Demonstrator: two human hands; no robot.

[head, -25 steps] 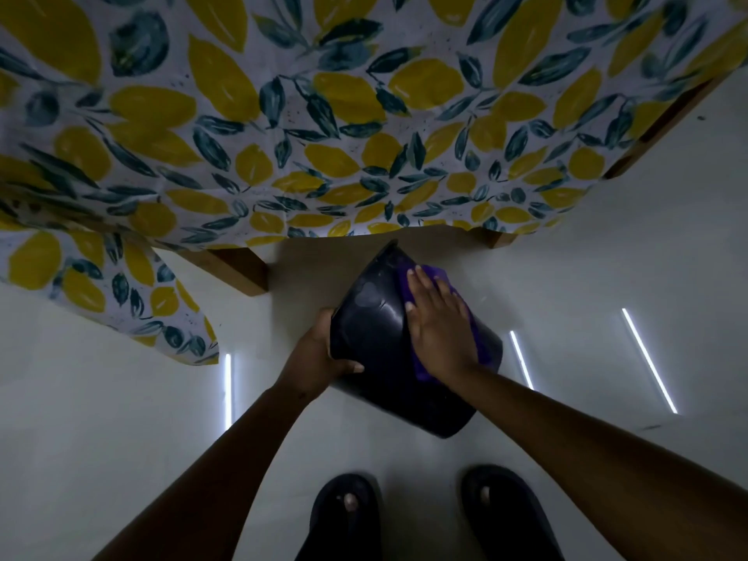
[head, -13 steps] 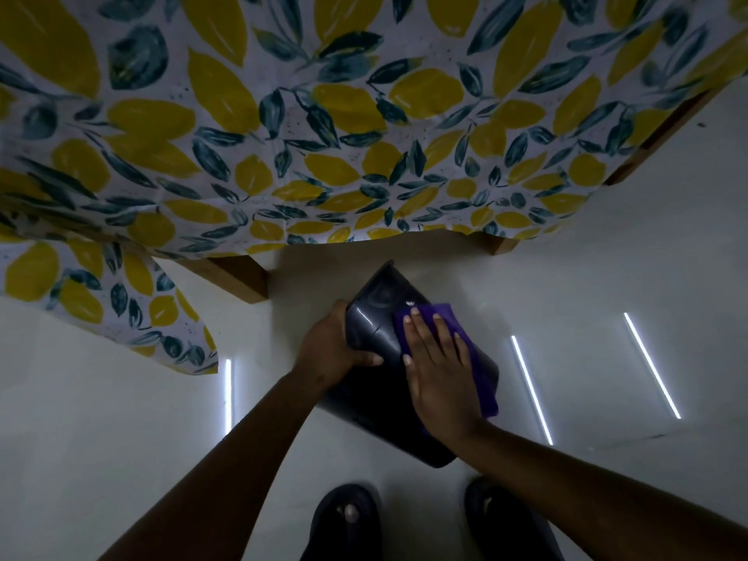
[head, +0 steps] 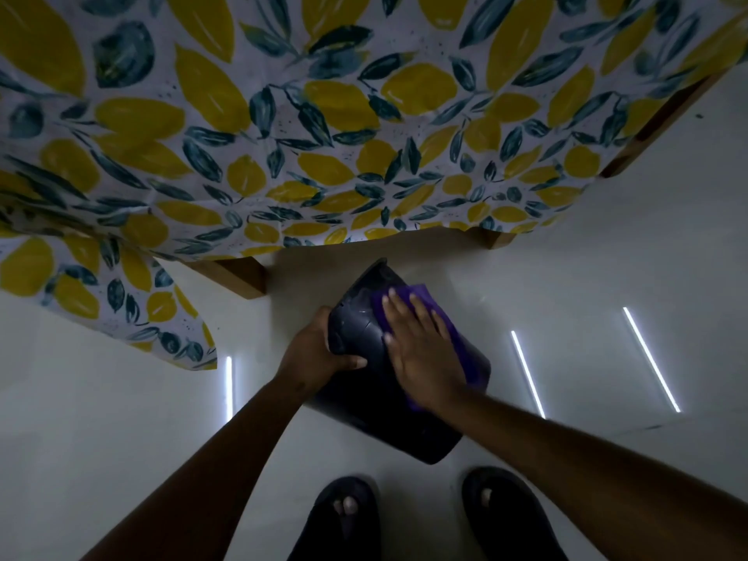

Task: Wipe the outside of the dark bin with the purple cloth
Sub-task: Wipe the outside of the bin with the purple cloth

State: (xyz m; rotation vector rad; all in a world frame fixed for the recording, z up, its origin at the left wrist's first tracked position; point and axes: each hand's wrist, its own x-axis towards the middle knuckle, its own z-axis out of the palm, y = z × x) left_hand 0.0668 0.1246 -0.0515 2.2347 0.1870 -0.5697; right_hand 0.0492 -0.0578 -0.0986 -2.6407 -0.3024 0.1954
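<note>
The dark bin (head: 376, 415) is tilted on its side, held above the pale floor below the table's edge. My left hand (head: 315, 354) grips its left side, thumb across the wall. My right hand (head: 421, 354) lies flat on the purple cloth (head: 465, 350), pressing it against the bin's upper outer wall. The cloth shows above my fingertips and to the right of my palm; most of it is hidden under the hand.
A table with a lemon-and-leaf patterned cloth (head: 324, 135) hangs over the top of the view, with wooden legs (head: 239, 273) behind the bin. My two feet in dark sandals (head: 344, 516) stand on the glossy pale floor (head: 121, 419) just below the bin.
My right hand and the cloth slid down the bin's side, then back up toward its upper end. The bin shifted slightly in my left hand's grip.
</note>
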